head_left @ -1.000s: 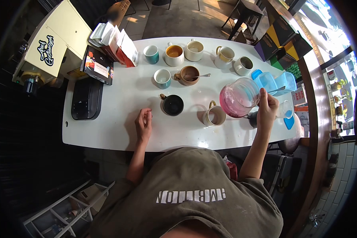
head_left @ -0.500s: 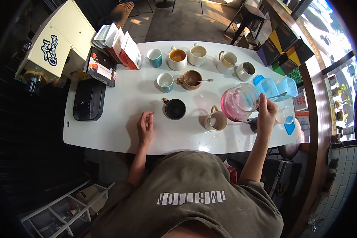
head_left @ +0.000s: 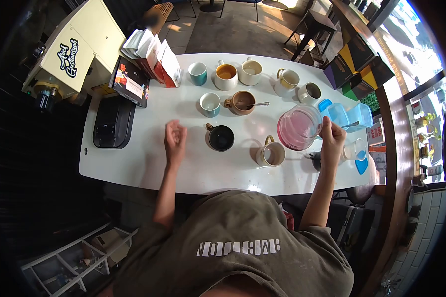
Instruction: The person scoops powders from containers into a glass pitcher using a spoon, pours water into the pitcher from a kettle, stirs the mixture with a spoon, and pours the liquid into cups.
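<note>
My right hand point(head_left: 333, 136) grips the handle of a clear glass pitcher point(head_left: 300, 126) with pink liquid, held above the table's right part. Just left of the pitcher stands a cream mug point(head_left: 271, 154) with a gold handle. My left hand point(head_left: 175, 136) is raised over the table with its fingers loosely curled and nothing visible in them. To its right is a black cup point(head_left: 221, 138). Behind that are a pale blue cup point(head_left: 209, 104) and a brown cup point(head_left: 243, 103) with a spoon in it. Several more mugs form a back row.
On the white table point(head_left: 198, 173), a black scale point(head_left: 113, 123) lies at the left beside a dark box point(head_left: 130, 81) and paper bags point(head_left: 166, 64). A cream machine point(head_left: 74, 49) stands at the far left. Blue containers point(head_left: 360, 115) and a clear cup point(head_left: 355, 149) are at the right.
My left hand has risen away from the table's front edge and shifted slightly left. The pitcher in my right hand has tilted back toward upright. The camera view has shifted slightly.
</note>
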Demonstrator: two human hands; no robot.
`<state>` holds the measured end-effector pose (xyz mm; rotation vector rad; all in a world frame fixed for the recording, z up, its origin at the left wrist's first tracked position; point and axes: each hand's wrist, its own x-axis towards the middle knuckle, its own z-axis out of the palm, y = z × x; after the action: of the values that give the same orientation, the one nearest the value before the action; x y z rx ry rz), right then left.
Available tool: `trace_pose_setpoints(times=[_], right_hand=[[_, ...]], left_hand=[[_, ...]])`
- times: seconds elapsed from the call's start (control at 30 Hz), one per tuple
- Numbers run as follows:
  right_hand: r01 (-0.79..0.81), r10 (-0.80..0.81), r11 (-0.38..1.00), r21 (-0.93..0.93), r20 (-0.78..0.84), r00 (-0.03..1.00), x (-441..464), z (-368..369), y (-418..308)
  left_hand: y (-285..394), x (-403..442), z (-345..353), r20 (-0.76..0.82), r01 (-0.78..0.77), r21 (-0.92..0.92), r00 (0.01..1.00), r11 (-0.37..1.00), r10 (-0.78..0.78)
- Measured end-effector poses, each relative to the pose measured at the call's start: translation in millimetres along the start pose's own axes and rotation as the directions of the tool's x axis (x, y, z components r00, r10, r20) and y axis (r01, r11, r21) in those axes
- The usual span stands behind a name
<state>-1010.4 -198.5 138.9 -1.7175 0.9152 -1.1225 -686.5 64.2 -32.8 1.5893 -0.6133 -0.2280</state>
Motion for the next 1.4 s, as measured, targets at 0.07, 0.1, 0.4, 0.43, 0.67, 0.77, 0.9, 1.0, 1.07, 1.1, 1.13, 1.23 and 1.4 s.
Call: trace_pose_setpoints(times=[0.07, 0.1, 0.4, 0.43, 0.67, 0.77, 0.9, 1.0, 1.07, 1.1, 1.13, 1.23, 1.4], right_hand=[[-0.003, 0.004, 0.997, -0.073, 0.011, 1.0, -0.2, 6.9, 0.0], [0.002, -0.001, 0.998, -0.07, 0.009, 1.0, 2.2, 7.1, 2.7], [0.053, -0.053, 0.999, 0.009, 0.027, 0.998, 4.6, 7.7, -2.2], [0.055, -0.056, 0.998, 0.007, 0.024, 0.998, 1.9, 7.2, -2.7], [0.011, -0.011, 1.0, 0.015, -0.006, 1.0, -15.3, -2.5, -4.2], [0.001, -0.001, 0.999, 0.035, 0.002, 1.0, -15.1, -1.1, 2.2], [0.016, -0.016, 0.998, 0.066, -0.006, 1.0, -12.7, 2.4, 0.6], [-0.009, 0.009, 0.998, 0.064, 0.007, 1.0, -7.6, -0.5, 1.8], [0.001, -0.002, 0.998, 0.062, 0.011, 1.0, -3.4, 2.3, -4.3], [0.01, -0.01, 0.998, 0.057, 0.008, 1.0, -1.4, 3.0, -8.7], [0.007, -0.008, 0.998, 0.056, 0.019, 1.0, 0.8, 3.6, -14.3], [0.018, -0.021, 0.998, 0.054, 0.048, 0.999, 11.4, 5.9, -30.0], [0.187, -0.175, 0.98, -0.07, 0.148, 0.973, 29.1, 10.4, -69.9]], left_hand=[[16.0, 34.7, 0.4, 0.011, -0.014, 0.029, 1.0, 0.999, 0.014], [20.1, 53.6, 1.3, 0.038, -0.011, 0.039, 0.999, 0.999, 0.009], [-44.5, 189.3, 54.2, 0.197, 0.025, 0.276, 0.977, 0.961, -0.081], [-52.4, 198.4, 59.9, 0.132, 0.038, 0.24, 0.989, 0.97, -0.072], [-43.9, 213.3, 79.8, 0.208, -0.156, 0.209, 0.972, 0.965, 0.111], [-29.6, 215.7, 77.1, 0.257, -0.05, 0.249, 0.966, 0.967, -0.016], [-17.8, 206.6, 72.3, 0.215, -0.171, 0.219, 0.969, 0.961, 0.123], [11.4, 195.7, 64.7, 0.211, -0.145, -0.037, 0.966, 0.989, 0.149], [40.9, 183.5, 59.8, 0.166, -0.285, -0.049, 0.943, 0.957, 0.289], [55.5, 177.0, 56.0, 0.157, -0.279, -0.045, 0.946, 0.959, 0.282], [70.7, 170.5, 52.2, 0.187, -0.374, -0.017, 0.91, 0.927, 0.37], [118.4, 142.0, 42.6, 0.256, -0.498, 0.074, 0.847, 0.864, 0.467], [157.3, 81.7, 44.3, 0.34, -0.658, 0.065, 0.721, 0.75, 0.603]])
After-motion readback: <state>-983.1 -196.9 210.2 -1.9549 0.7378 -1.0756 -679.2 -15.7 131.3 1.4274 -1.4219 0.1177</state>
